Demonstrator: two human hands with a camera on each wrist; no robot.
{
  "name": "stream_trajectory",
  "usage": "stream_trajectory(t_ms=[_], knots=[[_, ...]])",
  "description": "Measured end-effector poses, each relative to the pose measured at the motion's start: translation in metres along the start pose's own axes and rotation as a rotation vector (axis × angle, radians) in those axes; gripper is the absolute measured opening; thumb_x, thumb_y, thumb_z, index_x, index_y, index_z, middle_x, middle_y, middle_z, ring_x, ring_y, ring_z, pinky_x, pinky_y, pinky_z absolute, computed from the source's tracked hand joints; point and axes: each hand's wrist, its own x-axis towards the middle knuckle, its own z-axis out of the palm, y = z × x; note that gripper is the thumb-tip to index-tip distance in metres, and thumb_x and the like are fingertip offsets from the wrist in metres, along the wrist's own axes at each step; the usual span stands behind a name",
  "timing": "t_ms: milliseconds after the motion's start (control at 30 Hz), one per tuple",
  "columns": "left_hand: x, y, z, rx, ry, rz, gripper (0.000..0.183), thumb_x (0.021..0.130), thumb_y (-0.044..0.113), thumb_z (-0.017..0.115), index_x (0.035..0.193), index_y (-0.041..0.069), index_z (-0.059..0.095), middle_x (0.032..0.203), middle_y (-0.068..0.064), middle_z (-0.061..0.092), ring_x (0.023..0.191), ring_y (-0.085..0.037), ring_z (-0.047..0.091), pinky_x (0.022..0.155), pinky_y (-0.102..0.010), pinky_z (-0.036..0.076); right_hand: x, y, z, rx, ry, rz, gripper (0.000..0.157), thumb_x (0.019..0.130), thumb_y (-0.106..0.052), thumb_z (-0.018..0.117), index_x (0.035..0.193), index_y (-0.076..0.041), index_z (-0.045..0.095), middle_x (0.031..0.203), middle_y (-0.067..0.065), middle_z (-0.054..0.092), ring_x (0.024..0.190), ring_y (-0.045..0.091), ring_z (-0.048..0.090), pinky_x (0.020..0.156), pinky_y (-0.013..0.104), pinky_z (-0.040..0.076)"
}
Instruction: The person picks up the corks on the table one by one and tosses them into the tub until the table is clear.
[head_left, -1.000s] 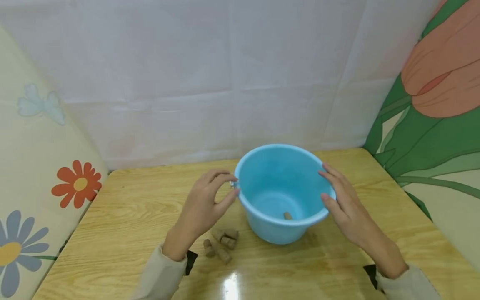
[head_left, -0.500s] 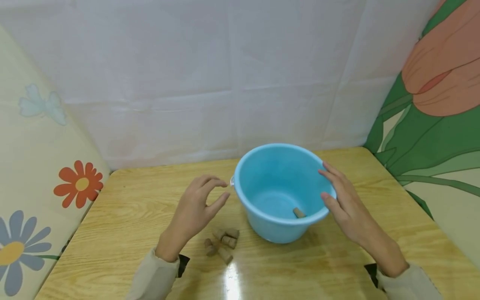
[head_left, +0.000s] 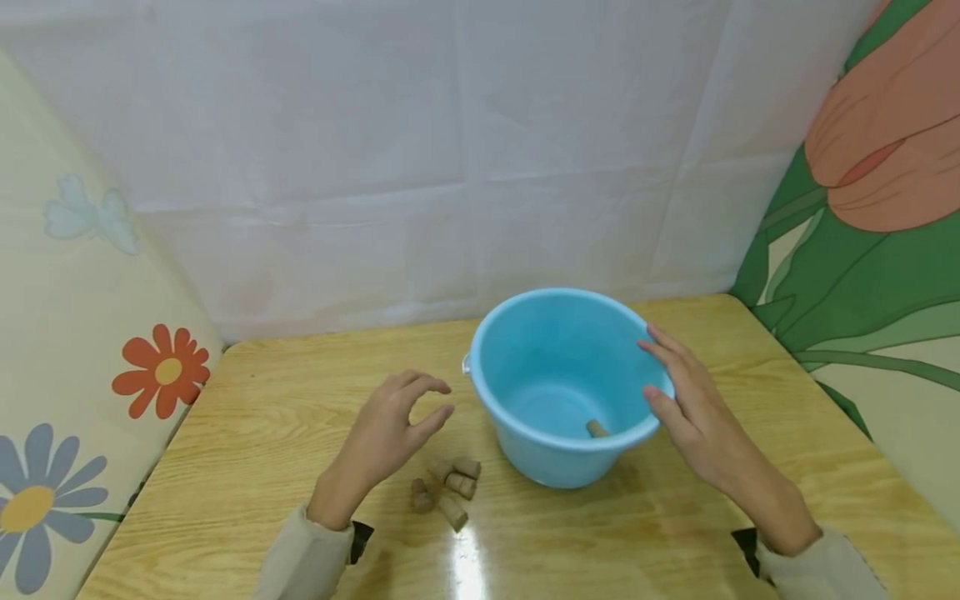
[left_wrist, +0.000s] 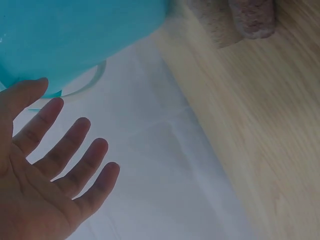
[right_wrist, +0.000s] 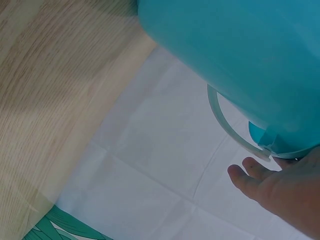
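Note:
A light blue plastic bucket [head_left: 558, 462] stands on the wooden table, its mouth facing up and toward me. Inside it, near the front of its floor, lies one short brown cork-like piece [head_left: 597, 428]. My right hand [head_left: 697, 421] grips the bucket's right rim, thumb and fingertips over the edge. Left of the bucket, my left hand [head_left: 386, 429] hovers with spread, relaxed fingers and holds nothing. Below it, several more brown cork-like pieces [head_left: 461, 485] lie in a small heap, partly blurred. A pale handle [right_wrist: 227, 125] hangs behind the bucket in the right wrist view.
The wooden table [head_left: 270, 417] reaches back to a white sheet [head_left: 337, 167]. A flower-printed panel [head_left: 52, 333] rises along the left side and another printed panel [head_left: 885, 275] along the right. Light glares off the tabletop near the front.
My left hand has come away from the bucket's left rim, moving left and down. The piece inside the bucket has shifted slightly right. My right hand stays at the rim.

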Motion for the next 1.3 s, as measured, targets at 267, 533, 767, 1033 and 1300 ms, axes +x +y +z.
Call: stream_trajectory(t_ms=[267, 533, 767, 1033, 1300], knots=[[-0.004, -0.005, 0.004, -0.043, -0.117, -0.056, 0.025, 0.089, 0.023, 0.075, 0.112, 0.014, 0.071, 0.116, -0.006, 0.069, 0.112, -0.027, 0.063, 0.094, -0.048, 0.053, 0.000, -0.001, 0.000, -0.001, 0.006, 0.000, 0.050, 0.101, -0.011, 0.048, 0.150, -0.008, 0.038, 0.163, 0.015, 0.023, 0.146, 0.046, 0.023, 0.104, 0.074, 0.026], [-0.010, -0.012, 0.008, -0.070, -0.219, -0.095, 0.026, 0.091, 0.025, 0.073, 0.115, 0.016, 0.071, 0.119, -0.004, 0.068, 0.117, -0.027, 0.061, 0.098, -0.050, 0.052, 0.000, -0.001, 0.001, -0.001, 0.002, 0.005, 0.049, 0.102, -0.012, 0.048, 0.150, -0.007, 0.038, 0.164, 0.013, 0.022, 0.146, 0.046, 0.023, 0.104, 0.074, 0.026], [-0.014, -0.018, 0.010, -0.086, -0.270, -0.077, 0.025, 0.093, 0.026, 0.070, 0.116, 0.015, 0.070, 0.119, -0.003, 0.068, 0.116, -0.028, 0.061, 0.097, -0.051, 0.051, 0.000, -0.001, 0.000, -0.002, 0.003, 0.009, 0.050, 0.102, -0.012, 0.048, 0.151, -0.008, 0.038, 0.164, 0.014, 0.022, 0.146, 0.045, 0.023, 0.103, 0.073, 0.027], [-0.019, -0.024, 0.014, -0.088, -0.318, -0.083, 0.026, 0.093, 0.022, 0.069, 0.117, 0.011, 0.070, 0.120, -0.006, 0.067, 0.115, -0.030, 0.061, 0.097, -0.053, 0.051, 0.000, -0.001, 0.001, -0.006, 0.007, 0.009, 0.049, 0.102, -0.012, 0.048, 0.150, -0.008, 0.038, 0.164, 0.013, 0.022, 0.146, 0.045, 0.023, 0.103, 0.072, 0.027], [-0.022, -0.031, 0.018, -0.074, -0.403, -0.058, 0.028, 0.092, 0.019, 0.070, 0.118, 0.008, 0.070, 0.121, -0.013, 0.067, 0.112, -0.033, 0.063, 0.094, -0.052, 0.054, 0.000, 0.000, 0.001, 0.004, 0.012, 0.000, 0.049, 0.102, -0.011, 0.049, 0.150, -0.008, 0.038, 0.164, 0.013, 0.022, 0.147, 0.045, 0.023, 0.104, 0.073, 0.026]])
